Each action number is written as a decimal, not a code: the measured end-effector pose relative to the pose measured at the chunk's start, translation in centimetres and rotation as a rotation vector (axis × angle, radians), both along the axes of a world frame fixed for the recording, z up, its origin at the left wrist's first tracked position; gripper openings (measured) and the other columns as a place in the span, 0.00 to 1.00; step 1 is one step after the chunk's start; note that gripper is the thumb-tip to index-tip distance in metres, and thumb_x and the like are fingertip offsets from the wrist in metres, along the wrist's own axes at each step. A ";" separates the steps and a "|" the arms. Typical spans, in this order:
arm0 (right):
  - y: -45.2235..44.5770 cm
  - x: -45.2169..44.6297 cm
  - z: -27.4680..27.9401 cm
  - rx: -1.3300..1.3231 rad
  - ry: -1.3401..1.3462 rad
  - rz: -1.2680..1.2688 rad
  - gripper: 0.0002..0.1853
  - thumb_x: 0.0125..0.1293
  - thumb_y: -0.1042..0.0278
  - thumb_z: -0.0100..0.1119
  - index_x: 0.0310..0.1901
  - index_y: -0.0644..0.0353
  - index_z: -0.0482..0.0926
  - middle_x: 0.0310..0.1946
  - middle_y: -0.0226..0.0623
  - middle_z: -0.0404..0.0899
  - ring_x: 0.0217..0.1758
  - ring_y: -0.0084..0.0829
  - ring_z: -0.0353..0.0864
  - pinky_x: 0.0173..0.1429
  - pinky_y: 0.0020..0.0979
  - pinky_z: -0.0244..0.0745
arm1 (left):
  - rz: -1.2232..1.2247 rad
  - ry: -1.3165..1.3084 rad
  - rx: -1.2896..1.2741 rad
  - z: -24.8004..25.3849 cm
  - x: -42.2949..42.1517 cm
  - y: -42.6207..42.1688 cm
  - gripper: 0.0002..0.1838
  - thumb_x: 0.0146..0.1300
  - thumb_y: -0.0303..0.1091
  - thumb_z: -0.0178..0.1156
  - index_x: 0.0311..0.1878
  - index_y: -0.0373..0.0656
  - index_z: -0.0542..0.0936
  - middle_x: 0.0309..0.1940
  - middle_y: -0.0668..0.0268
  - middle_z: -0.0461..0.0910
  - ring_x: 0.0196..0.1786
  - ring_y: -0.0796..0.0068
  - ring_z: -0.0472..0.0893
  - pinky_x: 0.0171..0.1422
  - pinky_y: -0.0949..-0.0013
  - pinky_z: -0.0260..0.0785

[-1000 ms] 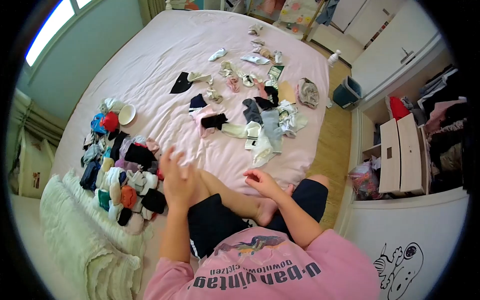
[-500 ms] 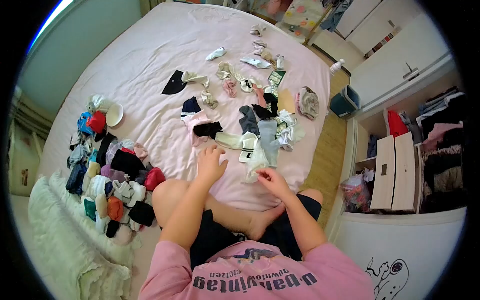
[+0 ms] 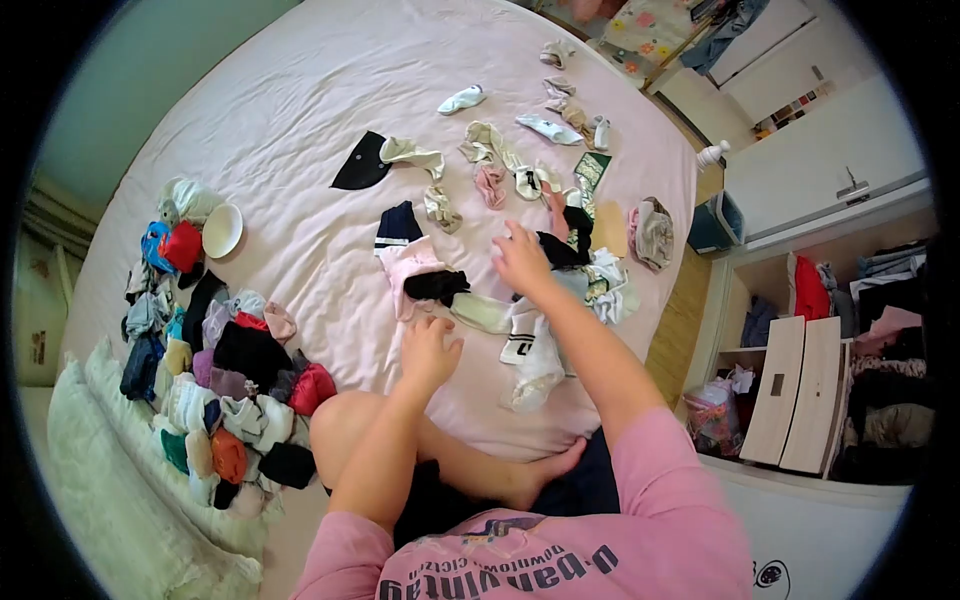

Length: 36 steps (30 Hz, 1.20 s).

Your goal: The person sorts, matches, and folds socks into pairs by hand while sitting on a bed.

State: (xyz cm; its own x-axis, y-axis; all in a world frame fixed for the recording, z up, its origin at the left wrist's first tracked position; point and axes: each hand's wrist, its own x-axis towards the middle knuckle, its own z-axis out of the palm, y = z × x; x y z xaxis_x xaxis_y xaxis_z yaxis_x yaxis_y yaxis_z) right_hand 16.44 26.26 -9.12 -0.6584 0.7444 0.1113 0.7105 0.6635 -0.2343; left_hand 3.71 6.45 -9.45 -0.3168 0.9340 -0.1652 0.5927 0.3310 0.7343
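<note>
My left hand is over the bed just below a black sock and a pink sock, fingers apart and nothing in it. Farther forward, my right hand reaches above the loose socks with its fingers spread, empty. Close to it lie black socks and a patterned white piece. Under my right forearm are a striped white sock and a sheer white piece. A navy piece with white stripes lies beyond my left hand.
A heap of rolled socks and clothes lies at the left, with a white bowl above it. Ruffled pale bedding is at lower left. A rolled cap-like bundle lies near the right bed edge; beyond stand a bin and open wardrobe.
My right hand has moved forward from beside my leg to over the socks. My left hand has come away from near the left heap toward the middle. The view has shifted.
</note>
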 end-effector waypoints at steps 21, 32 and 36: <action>-7.7 3.0 7.4 -1.614 1.639 -0.122 0.07 0.59 0.78 0.50 0.38 0.54 0.73 0.38 0.35 0.77 0.43 0.32 0.78 0.51 0.38 0.74 | -0.017 -1.971 -0.033 2.7 -1.8 1.2 0.31 0.63 0.59 0.40 0.60 0.46 0.63 0.53 0.56 0.70 0.52 0.55 0.73 0.51 0.57 0.70; -16.4 8.4 8.4 -1.007 1.456 -0.415 0.10 0.54 0.82 0.56 0.36 0.58 0.70 0.32 0.27 0.71 0.33 0.17 0.72 0.40 0.18 0.69 | -0.336 -1.565 -0.058 2.9 -1.5 -0.2 0.18 0.63 0.41 0.52 0.51 0.41 0.70 0.39 0.63 0.76 0.32 0.78 0.75 0.31 0.77 0.68; -17.9 11.1 7.2 -0.702 1.421 -0.622 0.11 0.53 0.82 0.56 0.36 0.58 0.69 0.31 0.28 0.71 0.32 0.18 0.71 0.37 0.19 0.69 | -0.084 -1.373 -0.078 2.1 -1.4 0.3 0.05 0.61 0.31 0.53 0.38 0.42 0.75 0.29 0.68 0.75 0.27 0.83 0.72 0.31 0.78 0.67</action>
State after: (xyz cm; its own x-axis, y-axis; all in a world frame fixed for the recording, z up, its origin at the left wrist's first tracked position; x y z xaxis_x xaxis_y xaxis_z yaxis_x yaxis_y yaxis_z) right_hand 27.51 8.34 -1.95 0.0511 0.9907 -0.1265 -0.2081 -0.1133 -0.9715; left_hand 2.28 6.72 -7.33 0.1977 0.9160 -0.3490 -0.5662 0.3973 0.7222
